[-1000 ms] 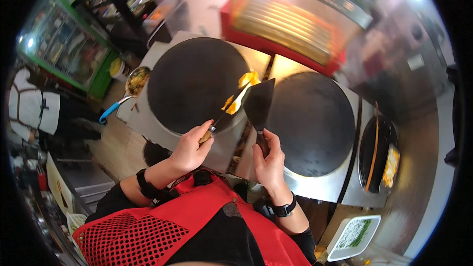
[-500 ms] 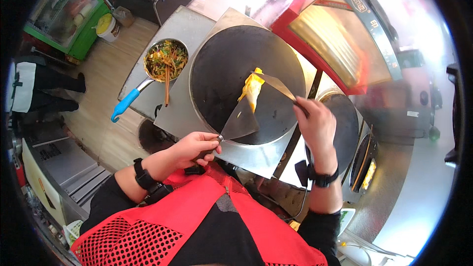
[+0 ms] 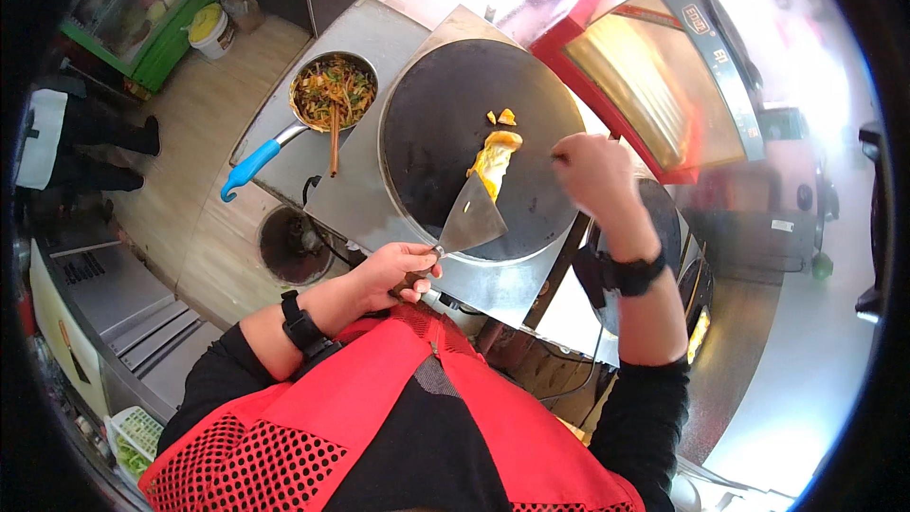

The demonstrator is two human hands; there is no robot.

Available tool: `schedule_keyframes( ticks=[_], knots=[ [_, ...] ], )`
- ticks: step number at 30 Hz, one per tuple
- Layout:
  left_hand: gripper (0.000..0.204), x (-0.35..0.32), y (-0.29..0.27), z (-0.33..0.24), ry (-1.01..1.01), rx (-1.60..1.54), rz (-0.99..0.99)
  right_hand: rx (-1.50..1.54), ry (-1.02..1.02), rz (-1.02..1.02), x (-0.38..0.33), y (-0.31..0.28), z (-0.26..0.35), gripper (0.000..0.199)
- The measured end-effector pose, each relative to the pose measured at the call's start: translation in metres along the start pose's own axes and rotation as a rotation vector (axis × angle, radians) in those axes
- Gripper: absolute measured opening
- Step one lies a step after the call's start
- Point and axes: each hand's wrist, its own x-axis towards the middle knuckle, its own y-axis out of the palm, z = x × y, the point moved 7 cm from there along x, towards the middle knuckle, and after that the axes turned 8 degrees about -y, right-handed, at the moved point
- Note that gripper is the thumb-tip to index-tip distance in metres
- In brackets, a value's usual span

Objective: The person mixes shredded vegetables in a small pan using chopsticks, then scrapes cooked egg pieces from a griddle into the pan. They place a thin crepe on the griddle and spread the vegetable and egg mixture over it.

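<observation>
On the round black griddle lies a folded piece of yellow-and-white cooked egg, with small bits of egg just beyond it. My left hand grips the dark handle of a wide triangular metal spatula. Its blade rests at the near end of the egg. My right hand is closed, raised over the griddle's right edge and somewhat blurred. A dark handle end shows at its fingers, from the spatula it held earlier; that blade cannot be made out now.
Left of the griddle stands a blue-handled pan of shredded vegetables with chopsticks. A red-framed glass warmer is at the right, above a second black griddle. A bin sits on the floor; a person stands far left.
My right hand has lifted up and away from the egg, its blade no longer touching it. Small bits now lie apart beyond the egg. My left spatula stays at its near end.
</observation>
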Motion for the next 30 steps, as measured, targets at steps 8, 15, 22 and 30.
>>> schedule_keyframes(
  ticks=[8, 15, 22, 30],
  knots=[
    [0.010, 0.002, 0.000, 0.007, 0.013, 0.018, 0.005, -0.011, -0.011, -0.024, -0.008, 0.008, 0.012, 0.019],
    [0.011, 0.000, -0.003, 0.009, 0.033, 0.002, 0.012, 0.030, -0.016, -0.038, -0.013, -0.007, 0.016, 0.019],
    [0.011, -0.002, -0.005, 0.012, -0.003, 0.019, 0.030, 0.025, 0.008, -0.003, -0.023, -0.011, 0.020, 0.019],
    [0.011, -0.001, -0.008, 0.009, -0.001, 0.015, 0.025, 0.038, -0.012, 0.029, -0.021, -0.002, 0.029, 0.019]
  ],
)
